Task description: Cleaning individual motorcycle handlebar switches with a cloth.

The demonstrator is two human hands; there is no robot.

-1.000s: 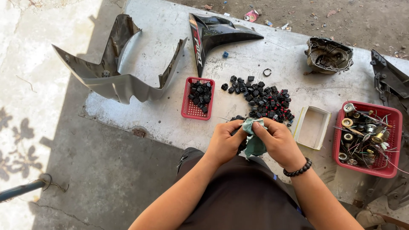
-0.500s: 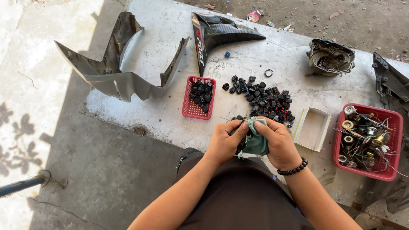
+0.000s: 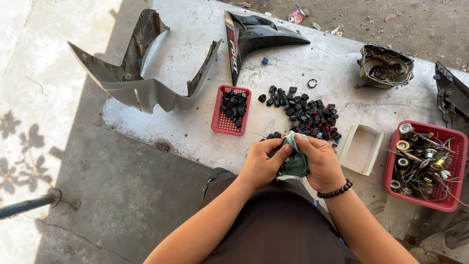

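Observation:
My left hand and my right hand are pressed together at the near edge of a grey metal table, both closed around a bunched green cloth. A small black part seems to be wrapped in the cloth, mostly hidden. Just beyond my hands lies a pile of several small black switches with red details. A small red basket to the left of the pile holds more of the same black parts.
An empty cream tray sits right of my hands. A larger red basket at the far right holds wired round parts. Grey and black motorcycle fairings, an engine cover and a black ring lie farther back.
My hands have shifted slightly while working the cloth; my right hand has closed further over it. Nothing else on the table has moved.

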